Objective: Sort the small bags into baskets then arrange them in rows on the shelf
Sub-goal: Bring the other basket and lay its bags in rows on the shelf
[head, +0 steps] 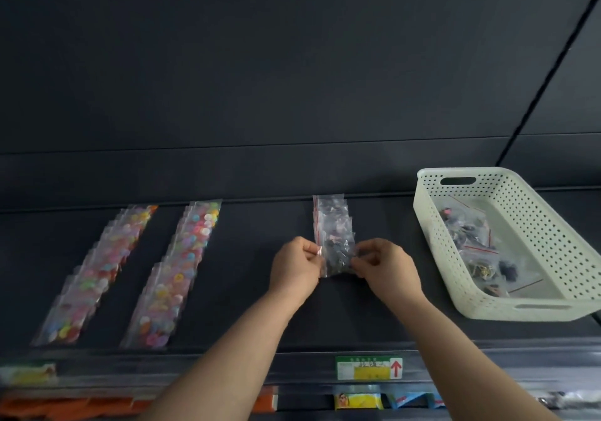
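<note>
both hands meet on one small clear bag (338, 259) filled with dark pieces. the left hand (296, 268) pinches its left edge by the red seal strip, fingers and thumb curled in, and the right hand (388, 266) pinches the right edge the same way, so the bag sits stretched between them, low over the dark shelf (253, 290). whether it touches the shelf cannot be told. just beyond the grip, a row of dark-filled bags (330, 216) runs away toward the back wall, overlapping like tiles, and the held bag lies at its near end. to the right of the grip, apart from it, a white perforated basket (536, 222) stands on the shelf with loose bags (468, 235) of dark and brassy bits lying inside. to the left of the grip runs a nearer row of colourful bags (175, 274), and beyond that a farther row of colourful bags (94, 277), both overlapping front to back. back toward the person, under the forearms, the shelf's front rail carries a green and yellow price label (369, 368) with a red arrow. below it show a yellow packet (357, 401) and a blue packet (409, 399).
</note>
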A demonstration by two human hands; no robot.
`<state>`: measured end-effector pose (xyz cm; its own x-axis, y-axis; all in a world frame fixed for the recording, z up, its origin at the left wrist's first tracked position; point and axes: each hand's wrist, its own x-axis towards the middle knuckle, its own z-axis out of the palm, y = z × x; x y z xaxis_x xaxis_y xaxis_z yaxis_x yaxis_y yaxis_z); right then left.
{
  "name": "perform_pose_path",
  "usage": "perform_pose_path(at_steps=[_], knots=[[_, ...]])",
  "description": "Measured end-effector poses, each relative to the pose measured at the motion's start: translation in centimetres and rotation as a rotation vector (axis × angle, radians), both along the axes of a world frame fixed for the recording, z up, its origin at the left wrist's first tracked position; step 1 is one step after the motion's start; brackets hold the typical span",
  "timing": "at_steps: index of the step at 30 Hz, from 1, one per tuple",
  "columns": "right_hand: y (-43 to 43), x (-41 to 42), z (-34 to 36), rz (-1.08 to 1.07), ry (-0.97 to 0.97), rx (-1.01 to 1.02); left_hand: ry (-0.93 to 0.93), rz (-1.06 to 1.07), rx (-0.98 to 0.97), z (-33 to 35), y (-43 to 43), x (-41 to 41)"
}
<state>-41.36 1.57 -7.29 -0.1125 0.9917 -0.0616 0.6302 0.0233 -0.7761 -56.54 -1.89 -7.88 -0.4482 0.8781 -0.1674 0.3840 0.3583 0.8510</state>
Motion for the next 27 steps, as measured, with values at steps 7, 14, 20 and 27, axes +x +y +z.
perform_pose_path(at_steps=[7,14,20,27], knots=[[0.9,-1.0,-0.3,-0.087,-0.076,0.065,0.251,-0.037,-0.022,0.2,1.8,0.1],[1.1,-0.8,-0.1,-0.071,-0.073,0.102,0.306,-0.054,-0.024,0.8,1.6,0.0],[0.8,0.9,2.7,0.130,-0.390,0.456,0.371,-0.149,0.082,3.3,1.4,0.9],[1.4,6.5,4.6,-0.003,-0.594,0.624,0.444,-0.324,0.220,6.2,2.9,6.6]])
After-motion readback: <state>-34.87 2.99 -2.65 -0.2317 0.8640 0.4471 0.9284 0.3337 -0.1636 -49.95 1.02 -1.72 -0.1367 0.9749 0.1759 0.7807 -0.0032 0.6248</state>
